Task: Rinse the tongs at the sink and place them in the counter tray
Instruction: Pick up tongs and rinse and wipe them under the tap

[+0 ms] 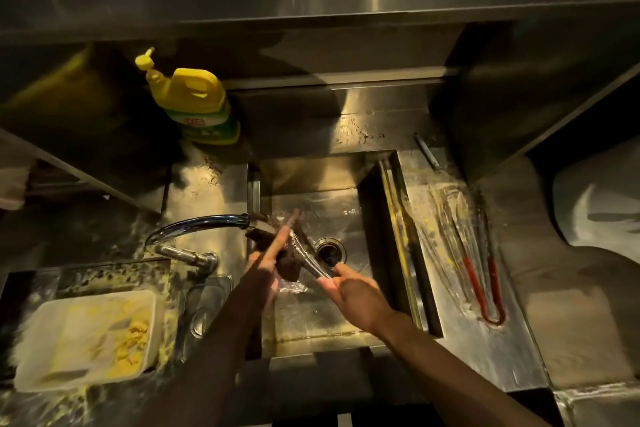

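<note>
Over the sink [349, 215], tongs [307, 257] — end pinched by right hand [360, 298] fingers [341, 269].

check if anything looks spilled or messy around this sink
Yes. Yellow residue is spattered across the counter left of the sink, around the white tub and the tap base. Fainter yellow specks also lie in the tray on the right, beside the whisk and red-handled tongs.
</note>
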{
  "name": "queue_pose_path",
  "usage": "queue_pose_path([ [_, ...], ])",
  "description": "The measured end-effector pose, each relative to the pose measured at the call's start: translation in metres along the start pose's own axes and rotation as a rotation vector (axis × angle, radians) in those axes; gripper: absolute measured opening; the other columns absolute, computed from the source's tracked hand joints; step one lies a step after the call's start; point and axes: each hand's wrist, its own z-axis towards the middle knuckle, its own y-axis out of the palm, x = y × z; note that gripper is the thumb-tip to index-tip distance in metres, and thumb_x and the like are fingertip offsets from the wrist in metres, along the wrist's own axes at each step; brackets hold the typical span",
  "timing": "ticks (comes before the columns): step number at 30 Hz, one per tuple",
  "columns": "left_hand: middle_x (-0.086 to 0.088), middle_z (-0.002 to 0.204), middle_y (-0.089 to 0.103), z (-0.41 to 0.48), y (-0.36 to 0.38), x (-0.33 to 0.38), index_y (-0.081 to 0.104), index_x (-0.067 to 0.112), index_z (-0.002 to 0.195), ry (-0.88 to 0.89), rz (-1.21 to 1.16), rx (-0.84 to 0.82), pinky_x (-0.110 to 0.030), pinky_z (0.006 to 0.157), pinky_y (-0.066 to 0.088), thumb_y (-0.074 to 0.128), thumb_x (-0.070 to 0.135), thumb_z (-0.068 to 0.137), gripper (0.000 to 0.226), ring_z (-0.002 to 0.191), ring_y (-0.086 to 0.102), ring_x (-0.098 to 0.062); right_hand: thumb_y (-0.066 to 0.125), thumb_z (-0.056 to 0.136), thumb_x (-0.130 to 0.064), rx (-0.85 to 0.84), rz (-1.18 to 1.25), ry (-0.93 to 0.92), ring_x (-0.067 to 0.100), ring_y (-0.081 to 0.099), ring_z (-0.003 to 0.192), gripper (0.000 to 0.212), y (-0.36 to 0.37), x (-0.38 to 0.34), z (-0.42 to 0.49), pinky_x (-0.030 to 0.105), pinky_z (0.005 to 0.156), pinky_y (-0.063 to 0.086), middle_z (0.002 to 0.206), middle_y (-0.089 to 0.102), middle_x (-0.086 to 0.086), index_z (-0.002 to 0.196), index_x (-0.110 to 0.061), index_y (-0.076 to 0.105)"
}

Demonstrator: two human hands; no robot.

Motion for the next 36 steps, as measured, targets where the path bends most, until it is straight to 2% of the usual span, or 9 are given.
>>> queue_pose_path([
  [3, -0.011, 0.107, 0.074, 0.004, -0.003, -0.002, 0.065, 0.005, 0.114, 0.029, -0.041, 0.051, -0.039, 0.084, 0.055, 0.073, 0.028, 0.084, 0.038, 0.109, 0.067, -0.031, 0.035, 0.106, -0.048, 0.009, -0.186, -0.034, 0.017, 0.06, 0.089, 0.044, -0.009, 0.009, 0.007, 0.033, 0.085, 0.05, 0.114, 0.051, 0.001, 0.101, -0.022, 0.071],
  [9, -0.014, 0.086, 0.076, 0.03, 0.0, -0.011, 0.073, 0.009, 0.089, 0.07, 0.145, 0.297, -0.055, 0.074, 0.06, 0.084, 0.061, 0.056, 0.063, 0.077, 0.074, -0.031, 0.033, 0.105, -0.05, -0.055, -0.232, -0.019, 0.021, 0.061, 0.09, 0.052, -0.007, -0.006, 0.015, 0.029, 0.079, 0.044, 0.11, 0.052, 0.004, 0.103, -0.014, 0.072],
  [13, -0.01, 0.072, 0.072, 0.02, 0.003, 0.002, 0.067, 0.013, 0.076, 0.129, 0.163, 0.295, -0.043, 0.069, 0.06, 0.08, 0.043, 0.074, 0.033, 0.066, 0.068, -0.027, 0.028, 0.102, -0.059, -0.011, -0.276, -0.005, 0.017, 0.061, 0.083, 0.062, -0.028, 0.006, 0.022, 0.037, 0.083, 0.05, 0.104, 0.054, -0.001, 0.089, -0.017, 0.071],
  [17, -0.015, 0.093, 0.073, 0.03, 0.013, 0.0, 0.068, 0.011, 0.097, 0.056, -0.251, 0.237, -0.041, 0.077, 0.058, 0.078, 0.039, 0.077, 0.035, 0.081, 0.071, -0.028, 0.034, 0.104, -0.053, -0.088, -0.233, -0.053, 0.015, 0.057, 0.099, 0.053, -0.021, -0.019, 0.025, 0.034, 0.091, 0.046, 0.089, 0.046, -0.009, 0.099, -0.017, 0.072],
  [22, -0.007, 0.072, 0.069, 0.033, 0.005, 0.003, 0.067, 0.011, 0.08, 0.109, -0.067, 0.309, -0.032, 0.063, 0.054, 0.077, 0.032, 0.081, 0.023, 0.063, 0.066, -0.023, 0.033, 0.102, -0.059, -0.064, -0.337, -0.059, 0.018, 0.061, 0.084, 0.059, -0.044, 0.004, 0.032, 0.034, 0.079, 0.05, 0.105, 0.056, 0.0, 0.096, -0.015, 0.072],
  [27, -0.005, 0.117, 0.07, 0.025, 0.027, 0.006, 0.065, 0.009, 0.123, 0.066, -0.28, 0.329, -0.048, 0.088, 0.056, 0.077, 0.049, 0.075, 0.064, 0.085, 0.065, -0.022, 0.033, 0.104, -0.054, -0.044, -0.26, -0.076, 0.019, 0.058, 0.089, 0.055, -0.02, -0.021, 0.037, 0.032, 0.081, 0.045, 0.099, 0.046, -0.005, 0.105, -0.016, 0.073],
  [31, 0.001, 0.066, 0.069, 0.022, 0.01, 0.007, 0.066, 0.013, 0.079, 0.277, 0.167, 0.315, -0.025, 0.053, 0.054, 0.075, 0.033, 0.084, 0.023, 0.052, 0.066, -0.009, 0.035, 0.1, -0.062, -0.064, -0.271, -0.078, 0.014, 0.061, 0.083, 0.057, -0.043, 0.004, 0.035, 0.035, 0.082, 0.051, 0.103, 0.058, -0.002, 0.094, -0.018, 0.07],
  [34, -0.005, 0.076, 0.068, 0.023, -0.003, 0.008, 0.063, 0.012, 0.081, 0.281, 0.196, 0.35, -0.034, 0.071, 0.056, 0.068, 0.035, 0.09, 0.025, 0.071, 0.067, -0.02, 0.031, 0.099, -0.063, -0.046, -0.446, -0.163, 0.015, 0.061, 0.081, 0.06, -0.069, 0.018, 0.031, 0.036, 0.083, 0.052, 0.109, 0.06, -0.001, 0.082, -0.018, 0.067],
  [36, -0.006, 0.076, 0.067, 0.019, -0.007, 0.01, 0.063, 0.014, 0.077, 0.185, -0.06, 0.364, -0.035, 0.076, 0.052, 0.05, 0.036, 0.097, 0.032, 0.081, 0.063, -0.028, 0.022, 0.095, -0.067, -0.018, -0.442, -0.15, 0.016, 0.06, 0.081, 0.071, -0.076, 0.026, 0.024, 0.031, 0.083, 0.049, 0.115, 0.06, 0.004, 0.083, -0.017, 0.069],
])
